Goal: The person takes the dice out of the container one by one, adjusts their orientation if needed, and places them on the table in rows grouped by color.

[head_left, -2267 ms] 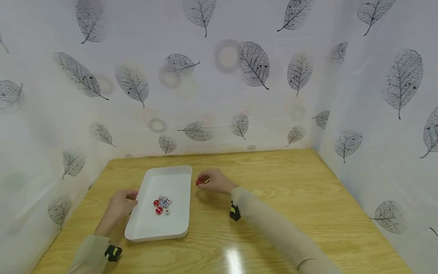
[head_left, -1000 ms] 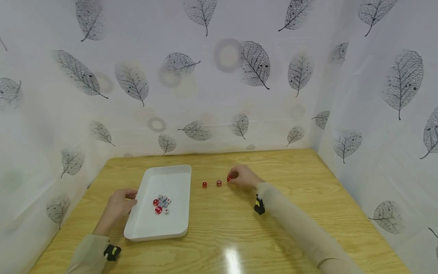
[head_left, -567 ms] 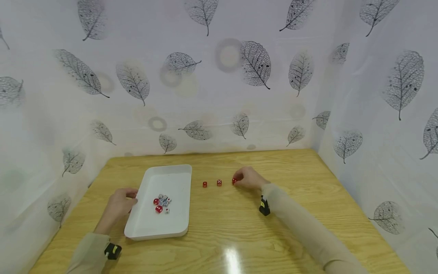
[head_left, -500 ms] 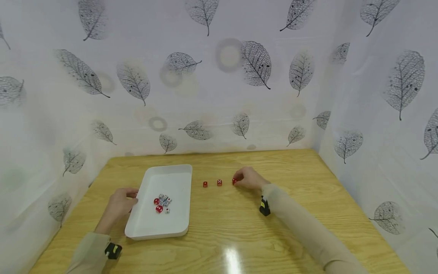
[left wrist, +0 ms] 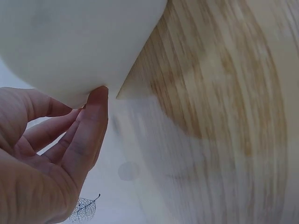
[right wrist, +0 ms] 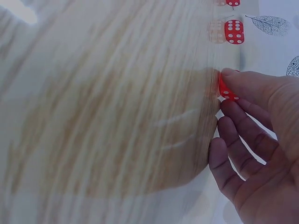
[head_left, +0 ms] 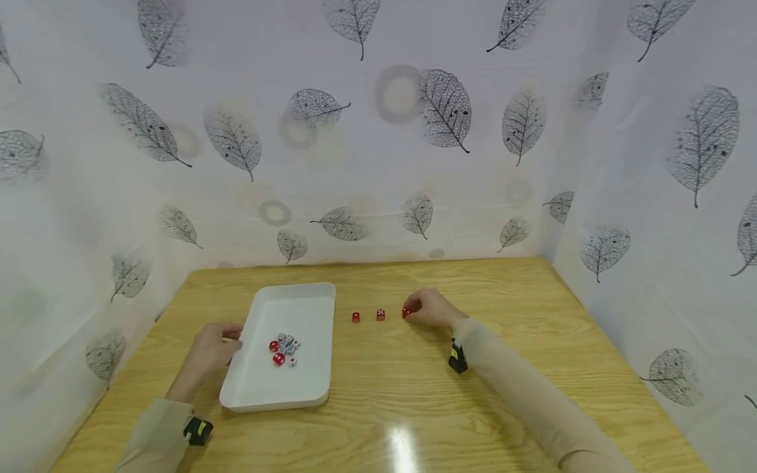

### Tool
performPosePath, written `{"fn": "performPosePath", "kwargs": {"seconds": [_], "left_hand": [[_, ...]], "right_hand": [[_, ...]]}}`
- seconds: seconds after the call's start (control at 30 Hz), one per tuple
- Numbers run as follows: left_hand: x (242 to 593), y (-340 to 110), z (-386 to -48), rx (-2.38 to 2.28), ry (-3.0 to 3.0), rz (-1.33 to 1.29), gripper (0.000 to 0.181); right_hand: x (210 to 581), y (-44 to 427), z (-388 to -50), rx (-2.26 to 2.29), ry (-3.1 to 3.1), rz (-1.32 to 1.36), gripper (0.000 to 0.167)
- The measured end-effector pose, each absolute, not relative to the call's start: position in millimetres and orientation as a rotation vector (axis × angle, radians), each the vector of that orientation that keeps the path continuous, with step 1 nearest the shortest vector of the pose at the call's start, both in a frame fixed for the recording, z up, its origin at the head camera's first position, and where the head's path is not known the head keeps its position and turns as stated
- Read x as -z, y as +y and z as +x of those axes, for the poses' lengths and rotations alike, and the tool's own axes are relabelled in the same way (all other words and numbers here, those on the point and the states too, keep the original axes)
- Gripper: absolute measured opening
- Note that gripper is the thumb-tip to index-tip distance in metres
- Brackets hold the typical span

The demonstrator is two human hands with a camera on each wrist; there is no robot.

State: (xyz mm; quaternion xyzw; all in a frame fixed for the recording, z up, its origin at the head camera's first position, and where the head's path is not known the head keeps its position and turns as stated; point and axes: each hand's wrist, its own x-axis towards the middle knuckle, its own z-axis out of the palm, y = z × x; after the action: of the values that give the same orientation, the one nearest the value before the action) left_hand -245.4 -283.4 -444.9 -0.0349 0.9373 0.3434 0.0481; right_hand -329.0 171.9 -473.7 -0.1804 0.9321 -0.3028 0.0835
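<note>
A white rectangular tray (head_left: 296,305) lies on the left half of the table, holding a small heap of white dice (head_left: 286,344) and two larger red dice (head_left: 278,359). My left hand (head_left: 209,348) pinches the tray's left edge; in the left wrist view thumb and fingertips meet at the tray wall (left wrist: 84,42). Right of the tray, a red die (head_left: 356,317) and another red die (head_left: 381,315) stand apart in a row. At the row's right end, my right hand (head_left: 433,307) pinches a third red die (right wrist: 227,91) between thumb and fingers, down at the table surface.
The wooden table (head_left: 473,282) reaches back to a white curtain (head_left: 378,164) with a leaf print, which also hangs at both sides. Each wrist wears a small black device (head_left: 458,357). Light glares off the table's front (head_left: 403,447).
From beside the tray, my right hand has moved right, and two red dice now show on the table. Over the last second it has lowered its die slightly. The left hand stays at the tray.
</note>
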Motion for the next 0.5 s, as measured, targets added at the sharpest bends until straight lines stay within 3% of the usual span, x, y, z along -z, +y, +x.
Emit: {"fn": "performPosePath", "kwargs": {"seconds": [0.23, 0.5], "left_hand": [[446, -281, -248, -1.050, 2.864, -0.093, 0.040], [447, -282, -244, -1.061, 2.869, -0.093, 0.039]], "right_hand": [[473, 171, -329, 0.984, 2.794, -0.541, 0.037], [468, 153, -325, 1.096, 2.843, -0.663, 0.031]]}}
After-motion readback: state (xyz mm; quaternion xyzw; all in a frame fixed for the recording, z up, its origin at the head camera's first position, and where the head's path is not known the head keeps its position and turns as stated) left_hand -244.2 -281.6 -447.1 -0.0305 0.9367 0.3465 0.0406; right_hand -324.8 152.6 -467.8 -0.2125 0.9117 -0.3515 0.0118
